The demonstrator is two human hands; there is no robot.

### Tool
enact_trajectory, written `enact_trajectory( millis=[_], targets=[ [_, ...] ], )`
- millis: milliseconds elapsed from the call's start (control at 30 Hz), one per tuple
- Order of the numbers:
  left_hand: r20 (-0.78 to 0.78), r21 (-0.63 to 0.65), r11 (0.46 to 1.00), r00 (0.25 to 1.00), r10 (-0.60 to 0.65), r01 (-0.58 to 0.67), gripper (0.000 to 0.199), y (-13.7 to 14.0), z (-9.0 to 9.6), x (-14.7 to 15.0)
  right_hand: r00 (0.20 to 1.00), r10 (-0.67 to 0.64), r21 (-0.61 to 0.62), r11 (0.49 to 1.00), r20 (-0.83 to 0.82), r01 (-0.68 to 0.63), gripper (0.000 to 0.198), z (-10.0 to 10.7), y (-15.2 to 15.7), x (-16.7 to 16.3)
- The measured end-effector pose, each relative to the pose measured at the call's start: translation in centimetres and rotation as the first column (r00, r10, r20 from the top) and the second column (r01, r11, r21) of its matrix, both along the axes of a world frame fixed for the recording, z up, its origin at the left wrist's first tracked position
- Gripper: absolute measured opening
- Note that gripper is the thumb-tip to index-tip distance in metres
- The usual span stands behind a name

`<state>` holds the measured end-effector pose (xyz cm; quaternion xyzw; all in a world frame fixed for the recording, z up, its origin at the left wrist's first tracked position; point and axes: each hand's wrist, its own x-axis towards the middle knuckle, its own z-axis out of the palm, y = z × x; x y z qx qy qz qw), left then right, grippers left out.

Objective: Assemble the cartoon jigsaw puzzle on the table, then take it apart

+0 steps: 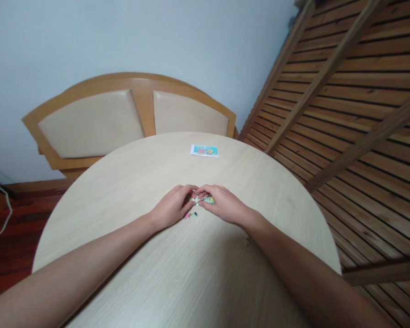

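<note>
My left hand [176, 205] and my right hand [222, 202] meet over the middle of the round table, palms facing each other and fingers curled. Between their fingertips are several small jigsaw puzzle pieces [197, 199], pale with bits of green and yellow. Both hands grip at these pieces from opposite sides, and my fingers partly cover them. Just below my left fingertips lies a small cluster of pink, green and dark puzzle pieces [191, 215]. A pale loose piece [246, 240] rests beside my right forearm.
A small picture card or booklet [205, 151] with a turquoise cartoon print lies toward the far edge of the light wooden table [143, 168]. Behind stands a wooden headboard with cream panels [95, 123]. Slatted wood [355, 132] leans along the right side. A white cable [7, 205] hangs at the left.
</note>
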<state>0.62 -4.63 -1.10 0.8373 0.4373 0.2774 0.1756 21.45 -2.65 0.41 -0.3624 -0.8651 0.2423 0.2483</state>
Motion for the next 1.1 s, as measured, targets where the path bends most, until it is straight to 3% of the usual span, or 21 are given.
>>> enact_trajectory(
  millis=[333,500,600,733,833,900,1000,1100],
  targets=[
    [0.001,-0.011,1.000,1.000,0.012,-0.012,0.035,-0.2,0.0,0.1,0.952,-0.070,-0.233,0.973,-0.299,-0.002,0.024,-0.5,0.2,-0.5],
    [0.001,-0.010,1.000,1.000,0.027,-0.027,0.029,0.1,-0.1,0.1,0.904,-0.169,-0.429,0.903,-0.392,-0.018,0.018,-0.8,0.5,-0.6],
    [0.032,-0.039,0.997,0.998,0.062,-0.061,0.024,0.1,0.0,0.1,0.899,-0.206,-0.472,0.881,-0.387,-0.001,0.016,-0.9,0.8,-0.5],
    [0.067,-0.073,0.994,0.994,0.089,-0.085,0.021,0.2,0.7,-0.1,0.946,-0.103,-0.388,0.921,-0.306,-0.025,0.020,0.0,0.8,0.5],
    [0.025,-0.014,0.998,0.998,0.063,-0.063,0.022,0.2,1.6,-1.1,0.991,-0.030,-0.155,0.988,-0.127,0.010,0.028,1.4,0.9,2.6],
    [-0.078,0.023,0.999,0.997,0.028,-0.026,0.029,0.2,2.2,-2.2,0.998,-0.038,-0.032,0.999,0.047,0.040,0.028,2.1,1.0,4.3],
    [-0.234,-0.045,0.999,0.972,-0.018,0.008,0.056,-0.1,2.9,-3.7,0.968,-0.023,-0.069,0.997,0.248,0.041,0.055,2.5,1.1,6.1],
    [-0.271,-0.119,0.992,0.960,-0.070,0.039,0.055,-0.4,3.1,-4.4,0.952,-0.044,-0.084,0.994,0.302,0.073,0.054,2.3,1.0,6.3]
  ],
)
